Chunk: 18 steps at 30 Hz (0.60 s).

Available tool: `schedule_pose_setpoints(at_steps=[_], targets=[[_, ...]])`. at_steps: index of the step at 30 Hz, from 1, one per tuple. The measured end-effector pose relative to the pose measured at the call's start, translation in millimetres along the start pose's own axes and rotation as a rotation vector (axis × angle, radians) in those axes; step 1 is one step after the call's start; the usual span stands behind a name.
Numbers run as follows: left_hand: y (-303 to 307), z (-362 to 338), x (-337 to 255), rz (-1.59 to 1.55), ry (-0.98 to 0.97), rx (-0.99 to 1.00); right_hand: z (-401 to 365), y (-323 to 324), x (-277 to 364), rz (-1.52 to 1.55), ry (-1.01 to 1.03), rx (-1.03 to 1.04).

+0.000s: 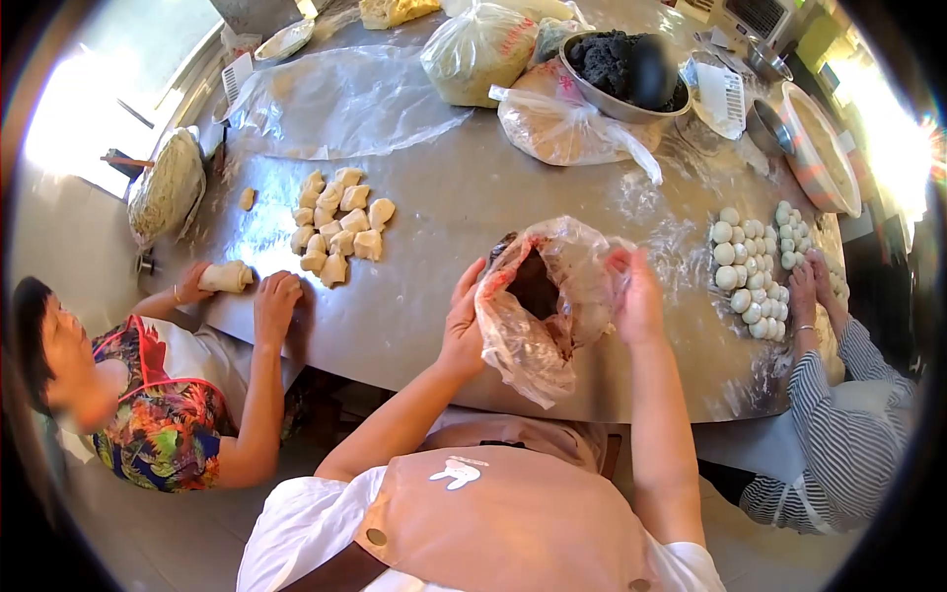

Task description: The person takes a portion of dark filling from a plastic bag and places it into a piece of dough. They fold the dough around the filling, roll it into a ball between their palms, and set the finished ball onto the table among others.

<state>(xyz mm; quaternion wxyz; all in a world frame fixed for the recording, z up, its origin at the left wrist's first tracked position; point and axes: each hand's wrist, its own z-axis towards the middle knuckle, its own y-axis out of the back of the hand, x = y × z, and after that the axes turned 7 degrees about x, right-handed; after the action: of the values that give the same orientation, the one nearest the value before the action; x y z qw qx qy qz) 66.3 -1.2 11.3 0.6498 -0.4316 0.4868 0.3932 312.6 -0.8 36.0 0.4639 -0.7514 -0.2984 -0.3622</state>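
Observation:
Above the front edge of the metal table, a clear, crumpled plastic bag (525,367) hangs between my hands with its mouth facing up. Dark brown contents (536,284) show inside, and reddish smears mark its rim. My left hand (463,324) grips the bag's left side, fingers partly behind it. On the other side, my right hand (636,299) is closed on the bag's right edge and pulls the plastic outward. Cut lumps of dough (340,235) lie on the table ahead and left of my left hand.
A co-worker at left handles a dough roll (227,277); another at right reaches toward rows of floured balls (742,259). At the back are a metal bowl (623,107) of dark paste, tied bags (477,57), and a plastic sheet (330,104). A white tub (822,148) stands far right.

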Motion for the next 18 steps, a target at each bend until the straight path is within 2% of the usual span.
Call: schedule_pose_setpoints(at_steps=[2,3,6,7,9,12,13,16,18], targets=[[15.8,-11.7,6.4,-0.462,0.163,-0.061,-20.1,-7.9,22.5,0.063,-0.070,0.032],[21.2,-11.9,5.9,-0.468,0.246,-0.067,-28.8,-7.7,28.0,0.093,-0.105,0.046],[33.4,-14.0,-12.9,-0.603,0.517,-0.106,-43.8,20.9,4.8,-0.072,-0.282,0.013],[28.7,-11.6,-22.4,-0.780,0.675,-0.295,-52.0,23.8,-4.4,-0.197,-0.307,0.052],[28.1,-8.6,-29.5,-0.815,0.762,-0.261,-65.8,22.1,-22.3,-0.435,-0.355,0.129],[21.4,4.8,-43.1,-0.808,0.864,-0.261,-85.5,-0.3,-12.1,-0.521,-0.300,0.311],[17.4,11.3,-48.4,-0.796,0.894,-0.269,-86.7,-3.5,-18.4,-0.534,-0.208,0.376],[2.6,34.2,-60.0,-0.918,0.704,0.004,-87.8,-22.4,-35.0,-0.625,0.077,0.514],[-1.4,40.5,-43.6,-0.945,0.657,0.011,-85.9,-46.4,-32.8,-0.756,0.269,0.528]])
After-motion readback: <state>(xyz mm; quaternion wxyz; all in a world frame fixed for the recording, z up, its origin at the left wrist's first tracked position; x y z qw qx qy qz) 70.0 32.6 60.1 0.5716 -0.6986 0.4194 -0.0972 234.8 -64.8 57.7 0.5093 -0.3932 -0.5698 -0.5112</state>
